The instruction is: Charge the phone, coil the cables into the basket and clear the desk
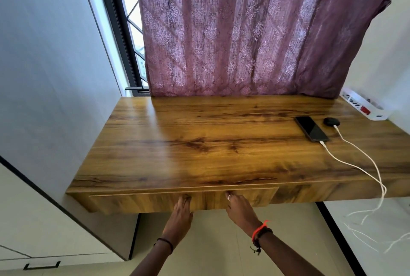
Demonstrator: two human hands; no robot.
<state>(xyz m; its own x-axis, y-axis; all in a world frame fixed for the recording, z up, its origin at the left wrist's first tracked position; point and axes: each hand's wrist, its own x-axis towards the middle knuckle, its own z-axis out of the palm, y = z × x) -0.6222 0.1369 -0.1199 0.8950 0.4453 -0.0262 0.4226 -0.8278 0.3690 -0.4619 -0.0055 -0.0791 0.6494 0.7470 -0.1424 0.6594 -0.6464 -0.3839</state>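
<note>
- My left hand [182, 209] lies flat against the drawer front [155, 201], fingers straight and pressed together. The tips blur into the wood grain, so I cannot tell how firmly they bear on it.
- My right hand [238, 208] touches the same front just to the right, with a ringed finger stretched up toward its top edge. The other fingers are hidden behind the back of the hand.
- Both forearms are cut off by the bottom border.
- The phone [311, 129] lies face up, screen dark, at the right of the worktop [199, 142], well apart from my hands.
- Its long axis runs on a slant, far end to the left, near end to the right and toward me.
- A white cable [355, 166] is plugged into that near end. It trails over the front edge and hangs to the floor, where its loose loops run out of sight at the right.
- Just beside the phone's far end sits a small black round thing [331, 121], too dim to name. It has a second white lead.
- A white power strip [363, 107] lies at the far right corner, partly cut off.
- A curtain [244, 31] hides most of the window.
</note>
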